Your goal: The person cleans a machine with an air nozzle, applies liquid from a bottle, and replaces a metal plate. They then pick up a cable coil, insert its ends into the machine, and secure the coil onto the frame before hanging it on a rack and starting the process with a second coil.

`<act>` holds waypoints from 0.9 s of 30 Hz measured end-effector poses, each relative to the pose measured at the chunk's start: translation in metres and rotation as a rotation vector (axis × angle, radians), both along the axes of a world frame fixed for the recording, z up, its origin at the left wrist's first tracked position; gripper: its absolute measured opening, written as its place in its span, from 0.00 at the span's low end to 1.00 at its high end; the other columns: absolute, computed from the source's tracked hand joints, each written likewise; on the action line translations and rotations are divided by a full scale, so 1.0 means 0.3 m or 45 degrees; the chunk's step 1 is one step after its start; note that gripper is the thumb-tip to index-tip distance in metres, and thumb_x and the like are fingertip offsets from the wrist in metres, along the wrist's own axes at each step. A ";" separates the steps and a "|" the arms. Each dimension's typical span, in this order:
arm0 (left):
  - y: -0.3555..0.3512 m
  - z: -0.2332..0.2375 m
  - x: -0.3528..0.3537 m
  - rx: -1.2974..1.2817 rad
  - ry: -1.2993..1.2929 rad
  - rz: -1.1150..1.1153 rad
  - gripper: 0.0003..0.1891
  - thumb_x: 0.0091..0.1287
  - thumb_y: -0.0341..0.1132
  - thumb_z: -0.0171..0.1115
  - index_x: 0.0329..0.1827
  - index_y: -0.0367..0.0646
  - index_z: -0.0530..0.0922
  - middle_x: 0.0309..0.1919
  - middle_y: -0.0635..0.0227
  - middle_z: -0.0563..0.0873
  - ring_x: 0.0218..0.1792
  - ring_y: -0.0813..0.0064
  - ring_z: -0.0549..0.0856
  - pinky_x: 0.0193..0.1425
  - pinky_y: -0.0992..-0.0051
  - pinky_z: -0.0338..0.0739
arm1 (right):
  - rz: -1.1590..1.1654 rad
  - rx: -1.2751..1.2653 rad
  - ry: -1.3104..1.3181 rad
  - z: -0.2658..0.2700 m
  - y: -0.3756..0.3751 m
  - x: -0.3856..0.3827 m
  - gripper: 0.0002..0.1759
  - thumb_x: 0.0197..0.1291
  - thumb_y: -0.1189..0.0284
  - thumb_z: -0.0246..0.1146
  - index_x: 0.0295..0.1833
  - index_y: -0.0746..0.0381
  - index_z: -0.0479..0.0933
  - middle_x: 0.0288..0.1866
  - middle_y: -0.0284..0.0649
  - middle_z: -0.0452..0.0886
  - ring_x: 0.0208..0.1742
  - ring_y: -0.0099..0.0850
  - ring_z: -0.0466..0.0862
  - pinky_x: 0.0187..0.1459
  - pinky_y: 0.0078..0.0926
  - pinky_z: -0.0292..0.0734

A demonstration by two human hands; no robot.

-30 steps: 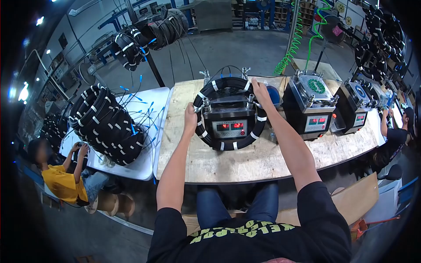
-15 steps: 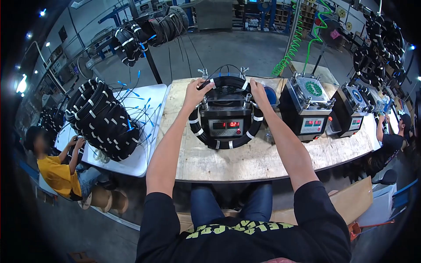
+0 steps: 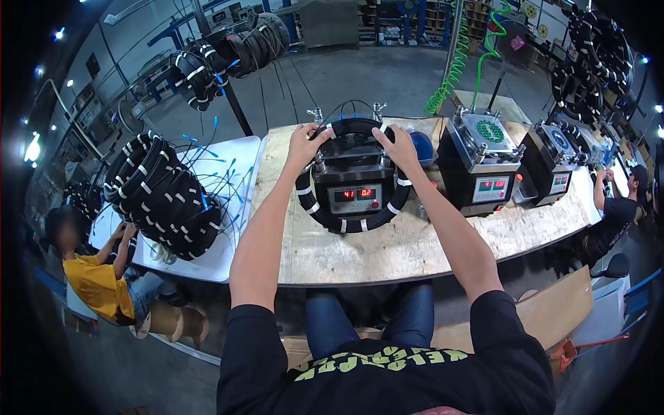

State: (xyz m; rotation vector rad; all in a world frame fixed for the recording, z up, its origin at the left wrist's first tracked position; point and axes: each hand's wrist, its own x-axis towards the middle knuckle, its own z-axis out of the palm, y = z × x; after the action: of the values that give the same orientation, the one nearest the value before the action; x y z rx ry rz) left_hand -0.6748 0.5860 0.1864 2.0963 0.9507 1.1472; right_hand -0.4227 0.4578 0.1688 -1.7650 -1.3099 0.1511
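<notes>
A coil of black cable (image 3: 354, 225) bound with white tape bands hangs upright like a ring around the front of a black machine (image 3: 332, 176). Red digits glow on the machine's display (image 3: 357, 195), inside the ring. My left hand (image 3: 306, 146) grips the coil's upper left, thumb along its inner side. On the upper right, my right hand (image 3: 399, 146) is closed round the same coil, its thumb pointing inward. Metal clamps (image 3: 315, 115) stand behind the coil at the machine's top corners. The fingers behind the cable are partly hidden.
Two similar machines (image 3: 477, 169) stand to the right on the wooden table (image 3: 346, 263). A stack of taped cable coils (image 3: 162, 197) with blue-tipped ends sits on the white table (image 3: 238, 166) at left. One person (image 3: 100, 283) sits left, another (image 3: 615, 207) works far right.
The first number on the display has gone from 1 to 41. My right hand has shifted slightly left along the coil's top, its thumb now farther inward. The coil remains in both hands.
</notes>
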 end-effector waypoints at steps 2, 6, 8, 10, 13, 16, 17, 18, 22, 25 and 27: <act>-0.016 0.011 -0.004 0.068 0.066 0.061 0.27 0.67 0.54 0.74 0.52 0.35 0.88 0.35 0.65 0.78 0.39 0.69 0.80 0.48 0.68 0.74 | -0.038 -0.019 -0.060 0.013 -0.004 -0.011 0.41 0.68 0.35 0.59 0.61 0.64 0.80 0.57 0.54 0.82 0.63 0.54 0.81 0.60 0.52 0.76; -0.098 0.017 -0.001 0.145 0.047 0.213 0.27 0.69 0.51 0.73 0.57 0.34 0.87 0.36 0.61 0.81 0.39 0.66 0.82 0.47 0.67 0.75 | -0.132 0.033 -0.052 0.024 -0.041 -0.061 0.40 0.68 0.36 0.59 0.62 0.64 0.80 0.57 0.52 0.82 0.64 0.53 0.80 0.60 0.54 0.76; -0.098 -0.034 -0.018 0.217 -0.077 0.211 0.24 0.69 0.50 0.72 0.55 0.36 0.88 0.37 0.60 0.81 0.42 0.61 0.82 0.49 0.63 0.76 | -0.170 0.115 -0.052 0.025 -0.050 -0.078 0.39 0.69 0.38 0.61 0.65 0.63 0.78 0.58 0.54 0.82 0.63 0.53 0.81 0.59 0.54 0.77; -0.123 -0.070 -0.043 0.242 -0.105 0.184 0.21 0.74 0.44 0.66 0.59 0.34 0.85 0.41 0.57 0.83 0.46 0.56 0.82 0.54 0.61 0.76 | -0.175 0.210 -0.086 0.012 -0.042 -0.077 0.37 0.70 0.41 0.62 0.67 0.63 0.75 0.57 0.55 0.83 0.62 0.54 0.82 0.58 0.55 0.77; -0.173 -0.106 -0.035 0.391 -0.265 0.227 0.21 0.76 0.41 0.63 0.63 0.34 0.82 0.45 0.54 0.85 0.49 0.55 0.82 0.59 0.61 0.76 | -0.168 0.287 -0.122 -0.004 -0.067 -0.085 0.33 0.74 0.49 0.61 0.71 0.64 0.72 0.62 0.57 0.82 0.63 0.56 0.81 0.63 0.50 0.75; -0.202 -0.149 -0.027 0.393 -0.385 0.259 0.21 0.79 0.40 0.59 0.68 0.36 0.77 0.53 0.52 0.84 0.54 0.53 0.82 0.65 0.60 0.75 | -0.177 0.396 -0.069 -0.022 -0.103 -0.101 0.29 0.77 0.55 0.58 0.72 0.64 0.71 0.65 0.59 0.80 0.66 0.56 0.80 0.67 0.47 0.74; -0.202 -0.162 -0.030 0.424 -0.429 0.278 0.21 0.79 0.41 0.59 0.69 0.37 0.77 0.55 0.52 0.84 0.55 0.53 0.82 0.66 0.60 0.75 | -0.179 0.446 -0.037 -0.028 -0.111 -0.111 0.27 0.78 0.57 0.57 0.73 0.64 0.71 0.66 0.59 0.80 0.67 0.57 0.80 0.67 0.47 0.73; -0.212 -0.174 -0.039 0.490 -0.359 0.331 0.21 0.80 0.41 0.58 0.69 0.39 0.76 0.55 0.51 0.82 0.55 0.53 0.82 0.65 0.59 0.75 | -0.159 0.465 0.000 -0.024 -0.124 -0.122 0.25 0.79 0.60 0.55 0.73 0.64 0.70 0.66 0.59 0.80 0.67 0.57 0.79 0.68 0.45 0.73; -0.232 -0.195 -0.037 0.328 -0.322 0.517 0.23 0.78 0.46 0.61 0.66 0.40 0.77 0.51 0.52 0.79 0.53 0.52 0.83 0.59 0.56 0.77 | -0.208 0.695 -0.149 -0.099 -0.095 -0.088 0.22 0.75 0.65 0.56 0.68 0.64 0.72 0.58 0.56 0.83 0.56 0.56 0.84 0.57 0.47 0.80; -0.245 -0.203 -0.029 0.169 -0.264 0.740 0.28 0.76 0.56 0.60 0.64 0.40 0.79 0.51 0.50 0.82 0.52 0.48 0.84 0.57 0.54 0.77 | -0.273 0.661 -0.112 -0.129 -0.106 -0.093 0.22 0.74 0.65 0.57 0.67 0.64 0.73 0.59 0.55 0.84 0.57 0.56 0.84 0.57 0.47 0.80; -0.244 -0.226 -0.030 0.074 -0.157 0.778 0.31 0.75 0.62 0.56 0.59 0.39 0.80 0.47 0.47 0.84 0.49 0.43 0.85 0.54 0.50 0.78 | -0.391 0.623 -0.068 -0.142 -0.120 -0.110 0.22 0.72 0.64 0.58 0.66 0.64 0.73 0.59 0.55 0.84 0.58 0.56 0.85 0.57 0.47 0.80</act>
State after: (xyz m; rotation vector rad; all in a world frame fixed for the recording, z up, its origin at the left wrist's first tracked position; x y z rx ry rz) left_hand -0.6839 0.5128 0.1186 1.7922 1.5718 1.5896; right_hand -0.4558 0.4219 0.1262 -1.5234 -0.9888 -0.3627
